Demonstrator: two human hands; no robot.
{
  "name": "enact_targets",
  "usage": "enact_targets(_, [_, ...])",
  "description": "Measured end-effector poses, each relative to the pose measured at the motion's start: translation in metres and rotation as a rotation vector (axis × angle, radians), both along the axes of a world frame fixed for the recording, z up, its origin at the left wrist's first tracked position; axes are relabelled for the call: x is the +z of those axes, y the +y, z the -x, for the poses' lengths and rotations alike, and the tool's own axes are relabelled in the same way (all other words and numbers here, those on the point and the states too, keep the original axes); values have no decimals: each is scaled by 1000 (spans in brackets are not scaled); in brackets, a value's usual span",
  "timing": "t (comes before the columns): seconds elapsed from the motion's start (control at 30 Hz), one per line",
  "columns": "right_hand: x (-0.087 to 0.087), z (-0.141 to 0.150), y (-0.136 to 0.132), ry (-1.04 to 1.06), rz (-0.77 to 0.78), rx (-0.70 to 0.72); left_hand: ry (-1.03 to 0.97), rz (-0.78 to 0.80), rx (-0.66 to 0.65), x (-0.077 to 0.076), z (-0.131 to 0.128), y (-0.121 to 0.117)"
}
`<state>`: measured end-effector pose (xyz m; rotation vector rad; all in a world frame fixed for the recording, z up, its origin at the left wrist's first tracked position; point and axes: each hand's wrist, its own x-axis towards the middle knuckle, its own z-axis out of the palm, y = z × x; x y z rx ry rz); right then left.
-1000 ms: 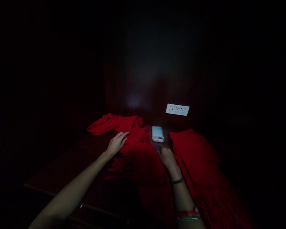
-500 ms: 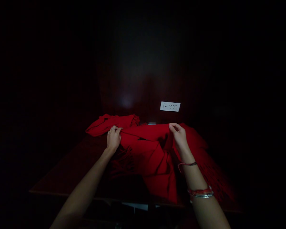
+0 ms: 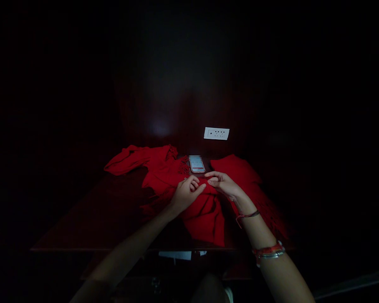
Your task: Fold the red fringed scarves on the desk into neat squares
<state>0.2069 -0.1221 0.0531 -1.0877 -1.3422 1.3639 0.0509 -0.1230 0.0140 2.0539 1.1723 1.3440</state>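
A red fringed scarf (image 3: 202, 210) lies crumpled in folds near the table's middle, one end hanging toward the front edge. Over it, my left hand (image 3: 186, 194) has loosely curled fingers, with the thumb stretched away from them. My right hand (image 3: 225, 185) is close by on the right, its fingertips slightly apart just above the cloth. The two hands nearly meet, and I see no cloth clearly gripped by either. Bracelets (image 3: 268, 251) circle my right forearm.
More red fringed cloth (image 3: 126, 160) lies at the back left, and another red piece (image 3: 246, 174) spreads along the right. A phone (image 3: 197, 164) with a lit screen lies behind my hands. A white socket panel (image 3: 216, 133) is on the dark wall. The table's front edge (image 3: 113, 250) shows.
The stretched top edge of the scarf has dropped and the phone shows fully. My left hand has moved right and my right hand left, bringing them together. The view has shifted slightly.
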Motion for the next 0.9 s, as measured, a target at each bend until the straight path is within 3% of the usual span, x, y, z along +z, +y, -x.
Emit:
enact_targets(0.17, [-16, 5, -3, 47, -82, -132, -331, 306, -150, -14, -15, 6])
enact_targets(0.27, [-22, 9, -2, 88, -121, -179, -534, 442, -263, -14, -15, 6])
enact_targets(0.53, [-29, 20, -2, 106, -272, -249, -797, 422, -244, -15, -16, -1])
enact_targets(0.63, [-31, 19, -3, -25, -374, -311, -780, 342, -208, -18, -15, 1])
enact_targets(0.73, [-23, 19, -9, -357, -562, -290, -695, 262, -208, -14, -13, 3])
enact_targets(0.83, [-6, 14, -11, -625, -696, -224, -505, 224, -240, -4, -8, 7])
enact_targets(0.9, [6, 1, -4, -696, -714, -320, -285, 203, -201, 0, 0, 12])
